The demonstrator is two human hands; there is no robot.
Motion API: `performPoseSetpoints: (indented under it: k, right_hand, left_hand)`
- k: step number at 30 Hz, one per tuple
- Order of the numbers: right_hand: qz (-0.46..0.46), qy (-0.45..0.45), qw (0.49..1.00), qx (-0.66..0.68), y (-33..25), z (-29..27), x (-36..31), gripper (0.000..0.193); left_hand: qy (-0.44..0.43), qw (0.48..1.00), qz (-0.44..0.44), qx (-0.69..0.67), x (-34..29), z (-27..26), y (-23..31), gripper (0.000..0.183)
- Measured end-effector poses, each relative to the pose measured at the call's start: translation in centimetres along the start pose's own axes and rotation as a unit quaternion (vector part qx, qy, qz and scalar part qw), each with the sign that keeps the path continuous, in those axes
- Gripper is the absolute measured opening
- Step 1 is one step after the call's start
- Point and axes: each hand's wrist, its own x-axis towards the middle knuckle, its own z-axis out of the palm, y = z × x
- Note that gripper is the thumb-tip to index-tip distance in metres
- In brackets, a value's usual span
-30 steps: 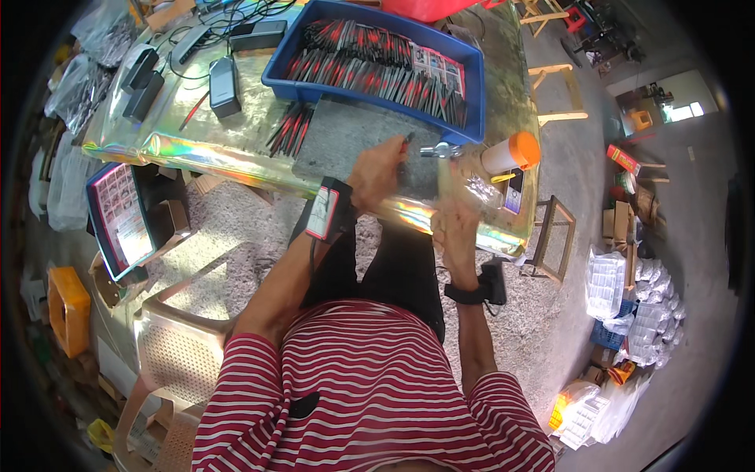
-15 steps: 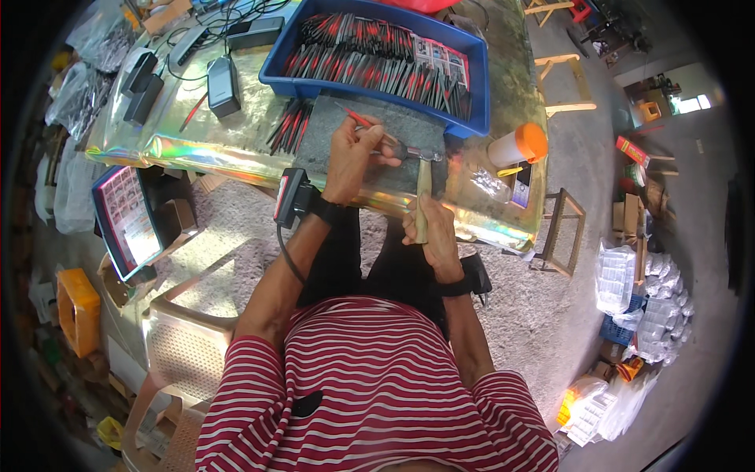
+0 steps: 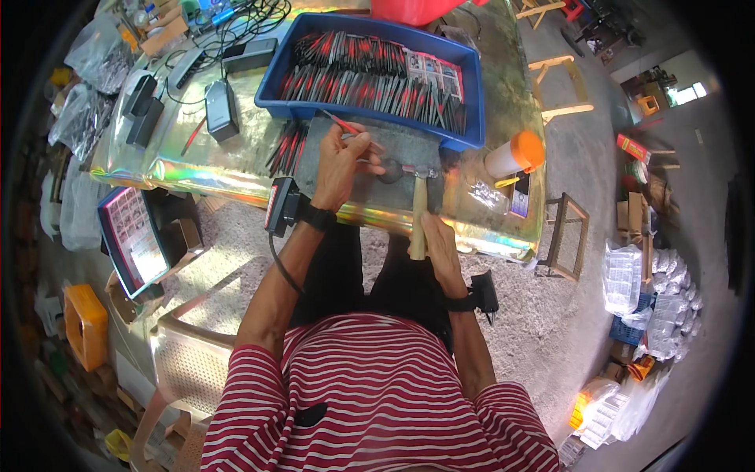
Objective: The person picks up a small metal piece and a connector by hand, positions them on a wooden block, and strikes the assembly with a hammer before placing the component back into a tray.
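On the table (image 3: 505, 90), an orange-lidded clear jar (image 3: 502, 161) sits near the right edge, and black cables (image 3: 250, 22) tangle toward the far left, near a dark rectangular device (image 3: 222, 112). To the left on the floor (image 3: 572, 161) are a beige perforated plastic chair (image 3: 187, 363) and a yellow-orange crate (image 3: 95, 326); to the right lie clear-wrapped packages (image 3: 623, 277) beside a blue basket (image 3: 626, 331).

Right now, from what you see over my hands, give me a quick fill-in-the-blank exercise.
1. The right hand holds the hammer by its ____.
2. The left hand holds a slim piece that is mainly ____ in colour.
3. The tray holding many slim red-and-black pieces is ____ in colour.
4. The pale bottle has a lid coloured ____.

Missing words: handle; red; blue; orange.
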Motion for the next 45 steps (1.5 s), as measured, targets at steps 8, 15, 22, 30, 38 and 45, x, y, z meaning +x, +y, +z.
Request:
performPoseSetpoints:
  k: [8,15,22,30,38,45]
  right_hand:
    - [0.014,0.018,1.000,0.009,0.2,-1.9,0.3,0.037]
    - [-0.006,0.002,1.000,-0.005,1.1,-2.3,0.6,0.022]
    - [0.010,-0.016,1.000,-0.025,1.4,-3.0,0.0,0.020]
    - [0.029,0.005,1.000,-0.008,1.3,-2.7,-0.4,0.024]
    - [0.026,-0.018,0.999,-0.018,1.8,-2.6,0.1,0.025]
    - [0.041,-0.019,0.999,-0.018,2.3,-2.5,0.0,0.021]
  left_hand:
    - [-0.002,0.986,0.048,0.159,4.7,-0.9,2.2,0.022]
    - [0.038,0.852,0.240,0.464,11.9,-1.3,0.9,0.020]
    - [0.102,0.807,0.189,0.551,13.7,0.2,-0.2,0.015]
    - [0.089,0.738,0.088,0.663,15.6,0.5,-3.2,0.017]
    - [0.085,0.754,0.113,0.642,13.4,-0.4,-2.6,0.019]
    - [0.180,0.799,0.365,0.443,5.2,-1.6,2.4,0.013]
